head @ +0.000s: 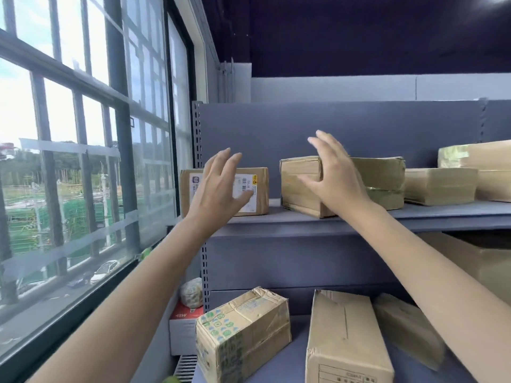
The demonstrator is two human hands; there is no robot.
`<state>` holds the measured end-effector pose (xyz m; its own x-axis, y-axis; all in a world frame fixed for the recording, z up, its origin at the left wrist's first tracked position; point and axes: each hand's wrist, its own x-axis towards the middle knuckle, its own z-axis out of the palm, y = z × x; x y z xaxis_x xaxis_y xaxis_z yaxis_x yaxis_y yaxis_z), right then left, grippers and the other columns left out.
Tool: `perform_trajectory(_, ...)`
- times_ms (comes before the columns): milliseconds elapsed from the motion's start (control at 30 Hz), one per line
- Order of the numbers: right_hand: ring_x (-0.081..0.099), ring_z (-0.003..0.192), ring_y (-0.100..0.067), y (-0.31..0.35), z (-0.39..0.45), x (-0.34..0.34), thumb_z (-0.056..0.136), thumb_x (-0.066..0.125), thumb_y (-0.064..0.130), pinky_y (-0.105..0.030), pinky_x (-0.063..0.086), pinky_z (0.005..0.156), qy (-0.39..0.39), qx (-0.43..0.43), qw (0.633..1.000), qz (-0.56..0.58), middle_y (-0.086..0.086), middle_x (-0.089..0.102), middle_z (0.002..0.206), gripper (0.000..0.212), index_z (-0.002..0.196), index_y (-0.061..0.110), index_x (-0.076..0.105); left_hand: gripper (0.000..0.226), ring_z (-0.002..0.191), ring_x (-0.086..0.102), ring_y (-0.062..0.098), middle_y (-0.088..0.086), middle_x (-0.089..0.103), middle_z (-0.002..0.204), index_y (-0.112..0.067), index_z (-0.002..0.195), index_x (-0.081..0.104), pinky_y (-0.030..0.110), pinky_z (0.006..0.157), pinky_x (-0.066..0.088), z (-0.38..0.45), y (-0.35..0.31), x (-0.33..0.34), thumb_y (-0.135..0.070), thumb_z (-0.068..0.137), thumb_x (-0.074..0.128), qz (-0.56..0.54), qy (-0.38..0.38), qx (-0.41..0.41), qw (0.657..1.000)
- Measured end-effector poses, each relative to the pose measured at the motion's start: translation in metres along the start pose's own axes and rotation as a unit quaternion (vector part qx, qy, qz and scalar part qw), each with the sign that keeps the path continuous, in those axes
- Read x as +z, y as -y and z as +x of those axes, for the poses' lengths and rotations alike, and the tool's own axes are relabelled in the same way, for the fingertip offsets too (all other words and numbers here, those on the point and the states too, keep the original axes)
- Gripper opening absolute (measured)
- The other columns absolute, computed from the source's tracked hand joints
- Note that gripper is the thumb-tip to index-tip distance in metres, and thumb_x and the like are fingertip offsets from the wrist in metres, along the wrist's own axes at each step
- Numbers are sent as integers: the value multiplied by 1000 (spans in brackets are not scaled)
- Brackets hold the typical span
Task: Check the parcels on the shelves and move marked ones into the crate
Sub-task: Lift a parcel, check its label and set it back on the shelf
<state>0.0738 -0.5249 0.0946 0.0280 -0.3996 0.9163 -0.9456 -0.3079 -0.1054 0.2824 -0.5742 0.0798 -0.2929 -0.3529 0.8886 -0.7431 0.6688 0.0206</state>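
Cardboard parcel (249,189) at the upper shelf's (359,217) left end looks stiff and light; grip its two short sides. Left hand (218,186) and right hand (334,178) hover before it, fingers spread, holding nothing.

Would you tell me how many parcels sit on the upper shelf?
4: labelled parcel leftmost, taped parcel behind the right hand, flat parcel beside it, large parcel at the right edge, cropped; more may be hidden.

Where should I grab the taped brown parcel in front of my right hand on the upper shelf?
Take the taped brown parcel by its two short side faces, coming from the front. Its near corner juts over the upper shelf edge, and the gap to the labelled parcel leaves room for the left hand.
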Motion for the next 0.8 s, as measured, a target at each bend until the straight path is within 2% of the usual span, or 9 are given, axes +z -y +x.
perform_trajectory(67, 25, 141, -22, -18, 0, -6, 85, 65, 20, -32, 22, 113, -15, 39, 999, 4, -8, 31, 151, 63, 140, 9, 36, 66, 131, 33, 35, 17, 41, 140, -2, 137, 40, 31, 105, 26, -1, -5, 3, -18, 80, 70, -15, -13, 14, 1000)
perform_trajectory(233, 32, 135, -25, -70, -15, -16, 84, 67, 22, -32, 25, 109, -13, 144, 989, 28, -10, 37, 146, 65, 138, 6, 35, 63, 119, 43, 32, 17, 49, 129, -1, 135, 42, 14, 93, 19, -3, -30, 24, -15, 80, 70, -55, -23, 0, 998)
perform_trajectory(333, 34, 134, -25, -108, -25, -22, 83, 67, 23, -31, 27, 107, 3, 183, 982, 35, -11, 38, 145, 67, 139, 5, 34, 68, 125, 38, 29, 13, 45, 132, -4, 139, 36, 21, 99, 24, 5, -59, 46, -19, 81, 69, -89, -11, -70, 994)
perform_trajectory(467, 35, 133, -30, -147, -24, -20, 84, 66, 30, -38, 32, 105, 68, 239, 967, 52, -14, 37, 145, 76, 142, 4, 25, 70, 129, 34, 28, 13, 42, 138, -5, 138, 35, 32, 102, 29, 14, -82, 67, -35, 83, 65, -61, 38, -183, 980)
perform_trajectory(533, 41, 127, -32, -159, -19, -18, 85, 64, 34, -38, 38, 97, 113, 267, 954, 72, -16, 43, 139, 72, 139, 4, 28, 58, 124, 42, 28, 14, 51, 130, -1, 129, 46, 33, 97, 34, 18, -90, 71, -38, 86, 62, -49, 60, -214, 974)
perform_trajectory(600, 52, 113, -33, -165, -15, -14, 84, 64, 36, -35, 42, 84, 145, 276, 945, 92, -15, 55, 124, 58, 127, 4, 40, 47, 117, 50, 26, 13, 60, 121, -3, 124, 54, 30, 88, 38, 20, -97, 73, -34, 88, 58, -54, 75, -238, 967)
perform_trajectory(667, 57, 103, -31, -170, -13, -13, 81, 66, 34, -33, 43, 77, 149, 267, 945, 113, -13, 60, 114, 50, 117, 5, 47, 36, 106, 55, 24, 12, 65, 111, -5, 117, 60, 25, 76, 37, 20, -108, 74, -28, 90, 55, -57, 85, -248, 963)
perform_trajectory(733, 55, 109, -29, -172, -14, -18, 81, 67, 30, -30, 41, 79, 130, 256, 946, 151, -11, 60, 117, 53, 123, 5, 48, 29, 95, 58, 26, 14, 67, 101, -1, 105, 63, 31, 67, 37, 19, -118, 74, -25, 90, 55, -67, 70, -254, 962)
perform_trajectory(800, 48, 121, -26, -173, -17, -28, 81, 68, 27, -28, 37, 91, 101, 238, 946, 194, -10, 54, 129, 63, 134, 6, 42, 34, 93, 59, 28, 15, 67, 95, 0, 97, 63, 33, 74, 44, 18, -124, 71, -32, 87, 57, -103, 30, -267, 958)
